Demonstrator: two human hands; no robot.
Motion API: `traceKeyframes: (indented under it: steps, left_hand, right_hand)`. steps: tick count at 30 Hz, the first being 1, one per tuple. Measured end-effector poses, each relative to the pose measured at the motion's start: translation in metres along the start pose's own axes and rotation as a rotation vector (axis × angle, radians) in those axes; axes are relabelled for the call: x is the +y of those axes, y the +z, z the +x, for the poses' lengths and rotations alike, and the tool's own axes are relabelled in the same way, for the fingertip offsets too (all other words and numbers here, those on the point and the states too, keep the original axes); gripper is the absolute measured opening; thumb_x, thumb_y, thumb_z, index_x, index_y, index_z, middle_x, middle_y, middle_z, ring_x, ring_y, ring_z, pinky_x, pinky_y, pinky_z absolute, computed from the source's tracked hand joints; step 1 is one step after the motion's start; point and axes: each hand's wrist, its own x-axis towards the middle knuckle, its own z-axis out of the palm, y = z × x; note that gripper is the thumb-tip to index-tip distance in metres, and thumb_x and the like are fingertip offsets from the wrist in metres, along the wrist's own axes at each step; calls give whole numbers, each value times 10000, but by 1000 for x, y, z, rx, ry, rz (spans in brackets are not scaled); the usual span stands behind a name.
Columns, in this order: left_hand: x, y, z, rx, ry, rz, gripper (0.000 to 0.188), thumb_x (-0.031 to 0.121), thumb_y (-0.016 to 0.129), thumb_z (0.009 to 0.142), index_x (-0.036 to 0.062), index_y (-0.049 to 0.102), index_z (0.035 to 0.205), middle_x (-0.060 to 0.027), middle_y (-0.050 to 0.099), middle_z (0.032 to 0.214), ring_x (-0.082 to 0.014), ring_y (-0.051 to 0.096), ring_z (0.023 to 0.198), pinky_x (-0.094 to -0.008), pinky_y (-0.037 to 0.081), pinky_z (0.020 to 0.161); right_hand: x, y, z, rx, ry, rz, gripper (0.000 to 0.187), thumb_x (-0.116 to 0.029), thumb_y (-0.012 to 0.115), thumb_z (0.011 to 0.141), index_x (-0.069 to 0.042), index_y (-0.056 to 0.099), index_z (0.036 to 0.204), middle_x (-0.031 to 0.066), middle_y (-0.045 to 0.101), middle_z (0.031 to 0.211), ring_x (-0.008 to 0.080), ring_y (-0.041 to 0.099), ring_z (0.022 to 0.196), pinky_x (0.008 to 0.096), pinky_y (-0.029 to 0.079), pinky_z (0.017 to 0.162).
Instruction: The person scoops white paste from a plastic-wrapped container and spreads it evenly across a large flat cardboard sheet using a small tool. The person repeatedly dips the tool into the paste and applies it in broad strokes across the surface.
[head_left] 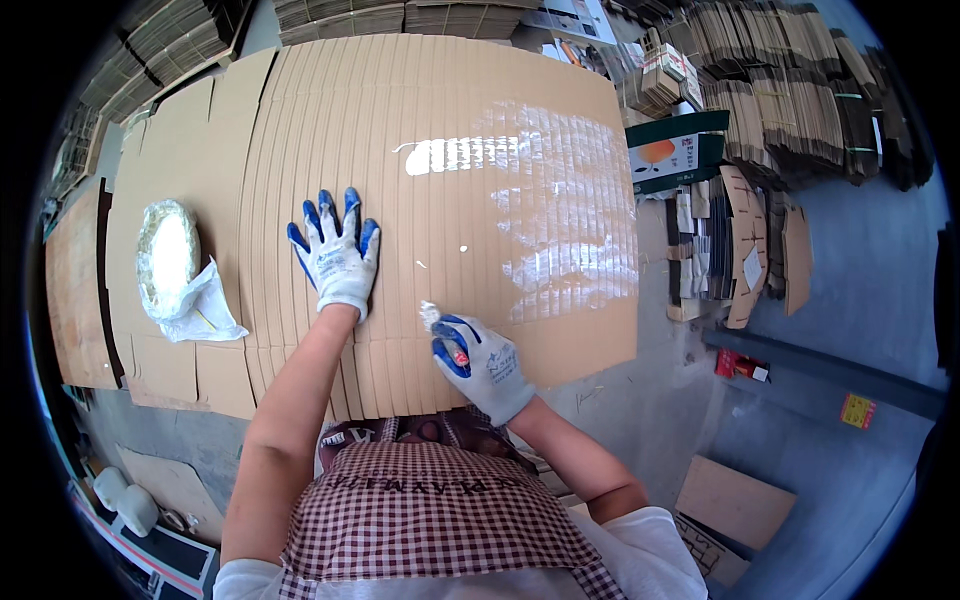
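My left hand, in a white glove with blue fingertips, lies flat with fingers spread on a row of narrow, overlapping cardboard strips. Closed in my gloved right hand, near the front edge, is a brush with white-coated bristles; a bit of red shows at its grip. Wet white glue streaks the strips on the right, with a thicker patch toward the middle. To the left, a plastic-lined bowl contains white glue, and a crumpled white plastic sheet hangs over its near rim.
Flat cardboard sheets lie under the bowl. Bundled cardboard stacks stand at the far right, near a dark green printed box panel. More bundles sit behind the table. Loose boards rest on the floor at lower right.
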Motion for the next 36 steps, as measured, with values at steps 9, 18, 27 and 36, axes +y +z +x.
traceKeyframes:
  steps: [9, 18, 27, 36]
  left_hand:
    - [-1, 1, -3, 12, 19, -70, 537, 457, 324, 868, 236, 239, 1350, -101, 170, 1411, -277, 99, 1310, -465, -11, 1043]
    - [-5, 0, -2, 29, 20, -116, 533, 440, 337, 867, 224, 251, 1347, -108, 159, 1413, -283, 96, 1309, -474, -16, 1039]
    - [-5, 0, -2, 19, 39, -145, 535, 436, 329, 869, 222, 239, 1351, -109, 152, 1415, -281, 89, 1311, -475, -22, 1040]
    - [-9, 4, -2, 44, 53, -219, 536, 426, 362, 860, 209, 268, 1341, -120, 167, 1408, -284, 89, 1310, -478, -17, 1039]
  right_hand:
    - [2, 6, 15, 40, -210, -443, 289, -128, 556, 732, -67, 515, 1011, 145, 531, 1012, 296, 548, 875, 387, 458, 730]
    - [31, -7, 49, 99, 99, -517, 288, -109, 547, 721, -79, 511, 1005, 140, 528, 1012, 295, 544, 860, 382, 462, 722]
    - [47, -12, 77, 62, 168, -501, 340, -119, 587, 725, -50, 490, 1043, 158, 518, 1026, 286, 546, 885, 371, 466, 741]
    - [28, 0, 104, 208, 246, -56, 326, -187, 620, 727, -43, 521, 1003, 163, 547, 985, 312, 551, 883, 365, 443, 766]
